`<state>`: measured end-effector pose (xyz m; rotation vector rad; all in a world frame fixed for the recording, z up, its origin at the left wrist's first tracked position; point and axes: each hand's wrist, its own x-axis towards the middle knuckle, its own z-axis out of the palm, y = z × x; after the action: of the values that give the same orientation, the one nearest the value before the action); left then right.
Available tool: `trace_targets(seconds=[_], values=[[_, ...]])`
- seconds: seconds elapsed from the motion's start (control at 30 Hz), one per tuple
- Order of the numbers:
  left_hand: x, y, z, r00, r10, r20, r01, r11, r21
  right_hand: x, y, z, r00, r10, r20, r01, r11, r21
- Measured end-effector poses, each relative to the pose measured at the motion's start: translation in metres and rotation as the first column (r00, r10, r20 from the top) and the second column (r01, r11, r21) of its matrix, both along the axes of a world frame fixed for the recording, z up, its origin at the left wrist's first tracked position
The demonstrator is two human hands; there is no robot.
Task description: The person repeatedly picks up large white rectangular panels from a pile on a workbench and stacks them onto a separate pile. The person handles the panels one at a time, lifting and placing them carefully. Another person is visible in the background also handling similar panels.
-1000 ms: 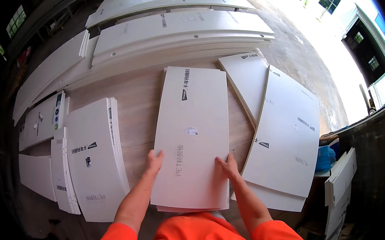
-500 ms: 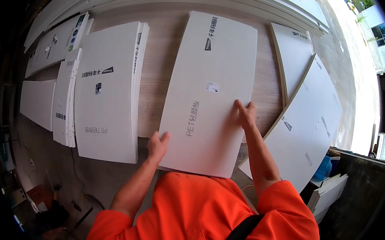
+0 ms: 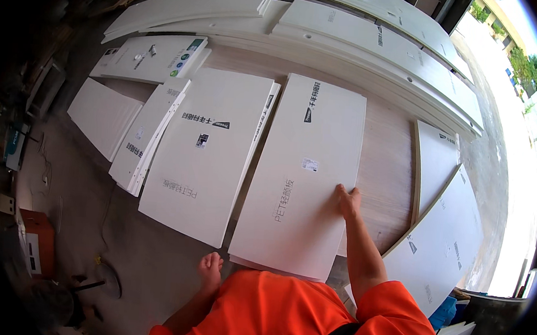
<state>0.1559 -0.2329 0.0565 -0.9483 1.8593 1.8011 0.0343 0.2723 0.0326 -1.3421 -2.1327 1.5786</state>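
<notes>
A long white panel (image 3: 311, 139) with dark print and a small label lies in front of me, its near end close to my orange shirt. My right hand (image 3: 348, 203) grips its right edge, thumb on top and the other fingers partly hidden at the edge. Off the panel's near left corner, my left hand (image 3: 210, 269) is curled closed, with nothing visible in it. Left of the panel, across a narrow gap, rests a stack of similar white boards (image 3: 204, 157). Another board edge shows beneath the panel's near end.
Narrow white boards (image 3: 149, 137) and a labelled white board (image 3: 151, 58) lie farther left. Overlapping panels (image 3: 441, 242) lean at the right. Long white boards (image 3: 382, 57) span the far side of the wood-grain surface (image 3: 386, 176). A brown box (image 3: 38, 241) sits on the floor at left.
My left hand has let go of the panel's left edge and dropped down toward me. The panel now lies closer to the stack on its left. The whole view has shifted.
</notes>
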Motion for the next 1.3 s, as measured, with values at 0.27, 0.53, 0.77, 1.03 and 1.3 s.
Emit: trace_targets(seconds=[0.27, 0.53, 0.77, 1.03, 1.3], values=[[-0.15, -0.099, -0.034, 0.919, 0.387, -0.077, -0.291, 0.797, 0.529, 0.014, -0.019, 0.01, 0.997, -0.057, 0.055, 0.059, 0.998, -0.037], [-0.177, -0.096, -0.047, 0.914, 0.4, -0.069, -0.296, 0.774, 0.559, 0.023, -0.02, -0.01, 0.992, -0.112, 0.055, 0.112, 0.994, -0.006], [-0.224, -0.078, -0.053, 0.973, 0.232, -0.003, -0.186, 0.79, 0.584, 0.033, -0.025, -0.006, 0.985, -0.027, 0.172, 0.033, 0.999, -0.03], [-0.186, -0.053, -0.044, 0.964, 0.267, -0.001, -0.267, 0.964, 0.02, 0.168, -0.046, 0.002, 0.987, -0.158, 0.026, 0.156, 0.986, 0.057], [-0.024, 0.164, 0.025, 0.729, -0.402, -0.554, 0.488, 0.873, 0.009, 0.432, 0.1, 0.021, 0.648, -0.71, -0.276, 0.761, 0.611, 0.217]])
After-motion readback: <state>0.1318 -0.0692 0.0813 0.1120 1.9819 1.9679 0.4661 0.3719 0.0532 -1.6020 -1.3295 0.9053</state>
